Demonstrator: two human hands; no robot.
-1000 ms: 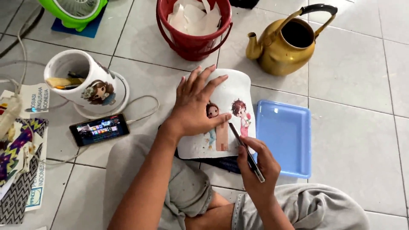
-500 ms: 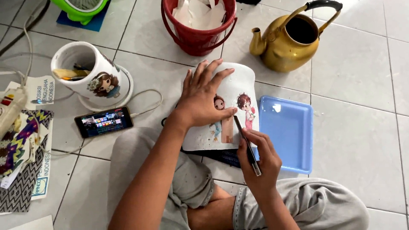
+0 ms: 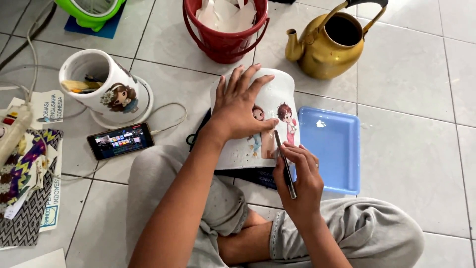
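Decal work on white pot point(image 3: 277, 94): left hand point(image 3: 240, 106) spread flat, steadying; right hand point(image 3: 300, 171) grips tool point(image 3: 286, 164). Next calls for steady tip.

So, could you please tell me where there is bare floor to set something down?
Bare tiles lie right of the blue tray and gold kettle. A smaller patch sits between the red bucket and decorated white pot. The left side is crowded: phone, cables, papers.
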